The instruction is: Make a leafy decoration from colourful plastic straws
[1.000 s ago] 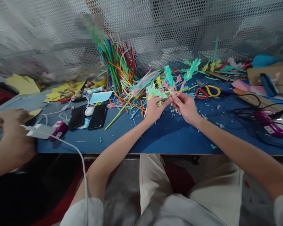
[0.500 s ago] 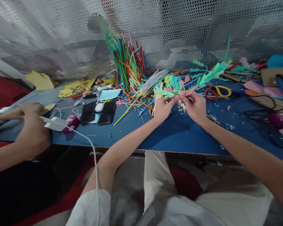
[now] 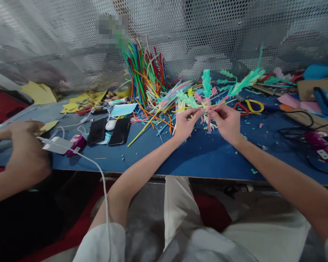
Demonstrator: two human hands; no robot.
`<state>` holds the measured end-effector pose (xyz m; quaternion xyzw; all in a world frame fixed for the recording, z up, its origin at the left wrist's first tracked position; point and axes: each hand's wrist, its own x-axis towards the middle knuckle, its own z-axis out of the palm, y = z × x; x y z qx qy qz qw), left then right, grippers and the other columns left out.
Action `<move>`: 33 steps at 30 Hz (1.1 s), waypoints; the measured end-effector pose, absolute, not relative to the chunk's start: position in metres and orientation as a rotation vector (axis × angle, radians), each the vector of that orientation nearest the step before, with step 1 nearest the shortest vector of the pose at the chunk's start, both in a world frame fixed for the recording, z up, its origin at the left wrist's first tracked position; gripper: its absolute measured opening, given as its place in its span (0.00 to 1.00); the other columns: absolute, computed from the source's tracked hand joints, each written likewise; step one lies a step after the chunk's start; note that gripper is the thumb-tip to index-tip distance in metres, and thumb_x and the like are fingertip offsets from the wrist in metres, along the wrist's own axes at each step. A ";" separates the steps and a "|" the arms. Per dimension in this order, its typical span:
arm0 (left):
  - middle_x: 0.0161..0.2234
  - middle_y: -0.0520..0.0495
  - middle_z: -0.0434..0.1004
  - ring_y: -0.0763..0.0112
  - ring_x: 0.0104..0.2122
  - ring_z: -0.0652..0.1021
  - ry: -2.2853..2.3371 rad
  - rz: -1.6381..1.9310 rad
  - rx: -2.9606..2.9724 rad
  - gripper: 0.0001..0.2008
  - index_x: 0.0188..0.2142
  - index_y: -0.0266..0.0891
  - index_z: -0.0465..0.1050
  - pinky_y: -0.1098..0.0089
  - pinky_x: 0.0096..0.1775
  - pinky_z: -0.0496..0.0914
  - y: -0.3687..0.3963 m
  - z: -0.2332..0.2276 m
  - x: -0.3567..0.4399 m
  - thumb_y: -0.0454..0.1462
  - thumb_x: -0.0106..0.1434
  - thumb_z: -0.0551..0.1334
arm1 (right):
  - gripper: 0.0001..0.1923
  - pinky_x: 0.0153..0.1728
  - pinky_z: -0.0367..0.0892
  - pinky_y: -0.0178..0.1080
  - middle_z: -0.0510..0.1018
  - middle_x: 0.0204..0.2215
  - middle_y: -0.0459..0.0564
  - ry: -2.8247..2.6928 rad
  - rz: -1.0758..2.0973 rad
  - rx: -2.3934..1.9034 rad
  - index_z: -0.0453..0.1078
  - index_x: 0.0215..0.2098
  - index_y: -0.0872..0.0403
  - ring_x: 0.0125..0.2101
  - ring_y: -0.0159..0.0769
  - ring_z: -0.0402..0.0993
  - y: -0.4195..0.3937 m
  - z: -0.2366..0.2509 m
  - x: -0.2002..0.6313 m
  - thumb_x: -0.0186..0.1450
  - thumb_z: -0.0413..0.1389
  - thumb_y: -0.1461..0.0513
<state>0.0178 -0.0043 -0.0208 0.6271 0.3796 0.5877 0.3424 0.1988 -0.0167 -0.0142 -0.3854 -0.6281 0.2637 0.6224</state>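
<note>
My left hand (image 3: pixel 185 124) and my right hand (image 3: pixel 227 124) meet above the blue table, thumbs and fingers pinched on a pipe-cleaner branch. Its pink stem (image 3: pixel 218 104) runs between the fingertips and ends at the right in a fuzzy mint-green leaf (image 3: pixel 244 84). Another mint-green leaf (image 3: pixel 207 83) stands upright at the centre, its pink stalk pointing down between the hands. To the left, beyond my left fingers, a third green leaf (image 3: pixel 187 98) shows. The exact joint is partly hidden by fingertips.
A bundle of coloured pipe cleaners (image 3: pixel 144 76) stands behind to the left. Scissors (image 3: pixel 254 106) lie right of my right hand. Two phones (image 3: pixel 119 131), a white charger (image 3: pixel 57 145) with cable, and a co-worker's hand (image 3: pixel 27 145) are at the left. Black cables (image 3: pixel 297 129) lie right.
The central green leaf has swung from lying back to standing upright between my hands, its pink stalk now showing below. Both hands keep their pinch. The view has shifted slightly.
</note>
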 end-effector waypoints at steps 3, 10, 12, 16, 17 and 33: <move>0.36 0.45 0.87 0.66 0.34 0.81 0.966 1.496 1.604 0.24 0.41 0.43 0.89 0.65 0.38 0.75 -0.004 -0.022 0.018 0.60 0.65 0.72 | 0.15 0.39 0.80 0.44 0.85 0.33 0.47 -1.365 0.768 -0.845 0.83 0.37 0.49 0.32 0.38 0.80 -0.014 -0.018 0.199 0.65 0.71 0.47; 0.35 0.45 0.87 0.65 0.32 0.79 1.065 1.459 1.705 0.23 0.40 0.44 0.88 0.63 0.36 0.75 -0.013 -0.008 0.017 0.60 0.68 0.69 | 0.15 0.38 0.79 0.42 0.85 0.32 0.46 -1.262 0.935 -0.822 0.84 0.34 0.49 0.31 0.36 0.80 -0.010 -0.023 0.199 0.60 0.75 0.49; 0.34 0.45 0.86 0.66 0.31 0.78 1.049 1.446 1.735 0.24 0.40 0.43 0.87 0.63 0.36 0.74 -0.014 -0.007 0.017 0.60 0.69 0.68 | 0.16 0.40 0.80 0.42 0.86 0.34 0.47 -1.264 0.957 -0.816 0.84 0.35 0.49 0.33 0.37 0.81 -0.009 -0.023 0.198 0.60 0.75 0.48; 0.35 0.46 0.86 0.68 0.30 0.77 1.005 1.468 1.739 0.22 0.39 0.42 0.88 0.65 0.34 0.72 -0.013 -0.008 0.016 0.58 0.69 0.69 | 0.20 0.43 0.81 0.44 0.87 0.36 0.48 -1.304 0.964 -0.815 0.83 0.37 0.51 0.36 0.40 0.83 -0.007 -0.023 0.197 0.59 0.75 0.45; 0.35 0.45 0.86 0.68 0.30 0.77 1.007 1.470 1.719 0.22 0.39 0.42 0.88 0.65 0.34 0.72 -0.012 -0.008 0.017 0.58 0.68 0.70 | 0.20 0.42 0.81 0.44 0.86 0.36 0.49 -1.316 0.951 -0.820 0.83 0.37 0.51 0.36 0.40 0.83 -0.008 -0.023 0.197 0.60 0.74 0.45; 0.35 0.47 0.86 0.68 0.32 0.81 0.763 1.259 1.494 0.26 0.51 0.47 0.88 0.65 0.37 0.76 0.007 -0.024 0.011 0.56 0.59 0.78 | 0.17 0.36 0.79 0.42 0.84 0.32 0.48 -1.289 1.047 -0.814 0.81 0.32 0.50 0.30 0.37 0.79 -0.010 -0.011 0.200 0.61 0.72 0.46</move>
